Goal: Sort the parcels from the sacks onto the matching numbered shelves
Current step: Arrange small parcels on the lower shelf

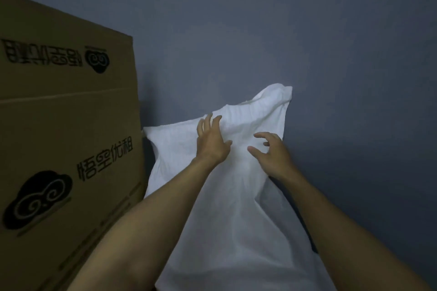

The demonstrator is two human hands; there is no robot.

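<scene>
We hold both bare arms stretched forward, side by side. Our left hand (211, 142) is back-up, its fingers (208, 123) spread and nearly straight. Our right hand (272, 156), just beside it, has fingers (261, 136) bent like a claw, thumb out, gripping nothing.

White sack (236, 220) upright against the grey wall (236, 30), centre; stacked cardboard boxes (71, 137) just left of it, nearer; floor beneath both out of view

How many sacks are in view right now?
1: the white sack against the grey wall, right of the cardboard boxes. More may be hidden behind the boxes or out of frame.
</scene>
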